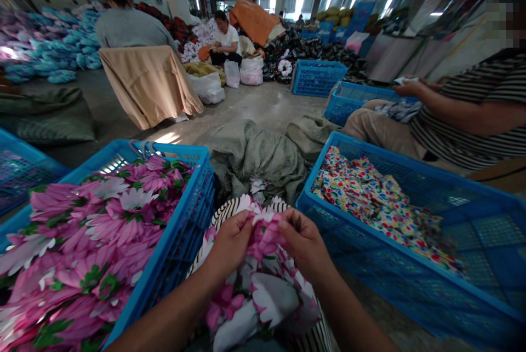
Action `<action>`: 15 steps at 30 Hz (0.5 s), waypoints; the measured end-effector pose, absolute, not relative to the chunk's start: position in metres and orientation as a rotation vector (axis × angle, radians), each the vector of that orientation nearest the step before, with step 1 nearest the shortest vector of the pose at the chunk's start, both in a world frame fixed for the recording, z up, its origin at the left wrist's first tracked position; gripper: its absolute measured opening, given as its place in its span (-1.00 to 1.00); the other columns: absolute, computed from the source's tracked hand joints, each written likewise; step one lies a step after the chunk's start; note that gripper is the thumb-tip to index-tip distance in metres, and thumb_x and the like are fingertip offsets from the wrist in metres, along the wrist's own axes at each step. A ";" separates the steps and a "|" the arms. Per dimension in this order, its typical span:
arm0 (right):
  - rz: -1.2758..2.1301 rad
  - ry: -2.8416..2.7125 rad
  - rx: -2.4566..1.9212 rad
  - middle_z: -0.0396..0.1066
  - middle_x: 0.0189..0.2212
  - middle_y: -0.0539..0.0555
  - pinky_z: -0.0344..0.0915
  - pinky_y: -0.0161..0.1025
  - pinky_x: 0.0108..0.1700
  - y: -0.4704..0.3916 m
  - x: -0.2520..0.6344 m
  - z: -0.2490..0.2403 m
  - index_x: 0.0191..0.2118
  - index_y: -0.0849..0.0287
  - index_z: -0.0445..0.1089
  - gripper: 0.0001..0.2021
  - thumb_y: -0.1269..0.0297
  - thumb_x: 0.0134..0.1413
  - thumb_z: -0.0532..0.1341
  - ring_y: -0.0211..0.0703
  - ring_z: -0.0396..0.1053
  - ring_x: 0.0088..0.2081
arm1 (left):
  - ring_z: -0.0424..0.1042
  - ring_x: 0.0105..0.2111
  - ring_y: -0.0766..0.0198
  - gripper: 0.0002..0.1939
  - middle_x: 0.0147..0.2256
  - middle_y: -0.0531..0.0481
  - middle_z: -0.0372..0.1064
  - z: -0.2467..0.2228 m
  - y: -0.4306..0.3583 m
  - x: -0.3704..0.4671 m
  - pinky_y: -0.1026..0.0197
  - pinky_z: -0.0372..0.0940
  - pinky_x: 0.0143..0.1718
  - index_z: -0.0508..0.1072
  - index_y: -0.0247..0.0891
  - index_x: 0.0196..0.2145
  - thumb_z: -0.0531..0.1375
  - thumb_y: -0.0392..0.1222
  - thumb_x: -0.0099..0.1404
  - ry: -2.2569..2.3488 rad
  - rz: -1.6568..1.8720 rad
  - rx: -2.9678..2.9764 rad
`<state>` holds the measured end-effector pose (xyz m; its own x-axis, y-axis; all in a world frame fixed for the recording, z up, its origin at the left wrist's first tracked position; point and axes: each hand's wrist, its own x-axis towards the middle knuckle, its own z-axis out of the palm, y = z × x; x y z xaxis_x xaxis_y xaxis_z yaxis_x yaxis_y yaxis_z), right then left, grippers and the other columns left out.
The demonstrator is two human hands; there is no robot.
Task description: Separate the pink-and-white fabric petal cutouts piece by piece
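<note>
A pink and white petal-shaped fabric piece (265, 234) is stretched between my two hands, above my lap. My left hand (232, 240) pinches its left edge. On its right edge, my right hand (303, 237) closes with thumb and fingers. Below them, more white and pink scalloped pieces (273, 297) lie heaped on black-and-white striped cloth (322, 330). To the left, a blue crate (205, 163) is full of pink flower-shaped pieces with green parts (119, 231).
At the right, a blue crate (370, 223) holds colourful printed fabric (376, 198). Green-grey sacks (258, 155) lie ahead between the crates. A person in a striped top (472, 105) sits at right; another person (135, 29) sits ahead left on a draped chair (148, 78).
</note>
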<state>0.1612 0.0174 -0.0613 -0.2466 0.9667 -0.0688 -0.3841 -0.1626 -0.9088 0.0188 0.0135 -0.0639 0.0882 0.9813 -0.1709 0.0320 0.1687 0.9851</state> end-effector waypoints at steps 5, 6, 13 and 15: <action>1.912 -0.720 -0.545 0.04 -0.76 -0.19 -0.13 -0.52 -0.74 0.012 0.169 -0.064 -0.50 0.18 0.20 -0.77 0.22 -0.12 0.28 -0.50 -0.15 -0.76 | 0.32 -0.54 0.40 -0.93 -0.55 0.08 0.32 -0.050 0.020 0.017 0.36 0.21 -0.49 0.36 -0.32 -0.42 0.13 -0.26 0.16 0.802 1.044 0.482; 1.950 -0.666 -0.506 0.04 -0.78 -0.20 -0.13 -0.52 -0.74 0.012 0.170 -0.066 -0.48 0.17 0.22 -0.78 0.22 -0.12 0.28 -0.52 -0.19 -0.78 | 0.36 -0.51 0.39 -0.93 -0.52 0.06 0.36 -0.042 0.020 0.018 0.36 0.24 -0.46 0.38 -0.32 -0.39 0.11 -0.30 0.17 0.713 1.033 0.383; 2.216 -0.459 -0.401 0.11 -0.79 -0.21 -0.09 -0.53 -0.78 0.008 0.146 -0.076 -0.47 0.19 0.27 -0.77 0.15 -0.12 0.26 -0.54 -0.27 -0.82 | 0.46 -0.54 0.28 -0.62 -0.61 -0.07 0.43 -0.014 0.008 0.018 0.29 0.37 -0.44 0.46 -0.43 -0.50 -0.01 -0.13 0.26 0.266 0.786 0.138; 2.250 -0.549 -0.368 0.08 -0.81 -0.21 -0.07 -0.50 -0.78 0.005 0.134 -0.074 -0.42 0.20 0.28 -0.80 0.16 -0.06 0.22 -0.51 -0.23 -0.82 | 0.44 -0.60 0.30 -0.57 -0.65 -0.07 0.42 -0.014 0.003 0.013 0.30 0.38 -0.48 0.45 -0.42 -0.58 -0.02 -0.12 0.26 0.237 0.776 0.134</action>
<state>0.1337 0.0047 -0.0744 -0.6570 0.7487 -0.0885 -0.6237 -0.6057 -0.4941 0.0127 0.0026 -0.0143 0.6888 0.7065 -0.1624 -0.6765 0.7070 0.2064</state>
